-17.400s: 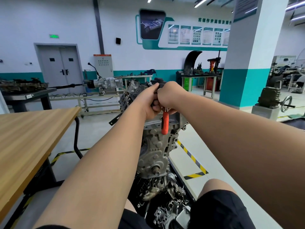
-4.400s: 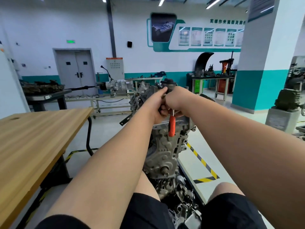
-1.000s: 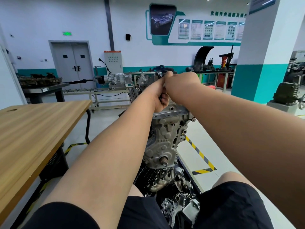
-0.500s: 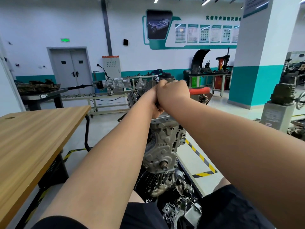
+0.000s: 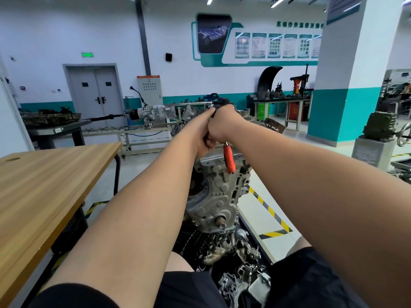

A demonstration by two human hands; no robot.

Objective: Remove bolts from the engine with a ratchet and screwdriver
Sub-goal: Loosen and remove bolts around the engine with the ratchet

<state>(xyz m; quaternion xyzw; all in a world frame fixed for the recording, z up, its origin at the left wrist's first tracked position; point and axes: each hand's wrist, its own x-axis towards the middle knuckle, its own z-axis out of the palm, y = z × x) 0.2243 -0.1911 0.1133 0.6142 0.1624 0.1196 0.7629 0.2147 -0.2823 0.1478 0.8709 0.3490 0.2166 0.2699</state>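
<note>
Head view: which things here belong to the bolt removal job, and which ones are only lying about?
In the job:
- engine
- orange-handled ratchet
- left hand and right hand, both curled at the tool

Only lying about:
- wooden table
- loose metal parts on the floor
- gearbox on the far bench
- grey-green machine on its pedestal

White walls [image 5: 44, 36] with a teal band [image 5: 46, 106], grey double door [image 5: 95, 94] (green sign [image 5: 87, 54] above), wooden table [image 5: 44, 181] left.
</note>
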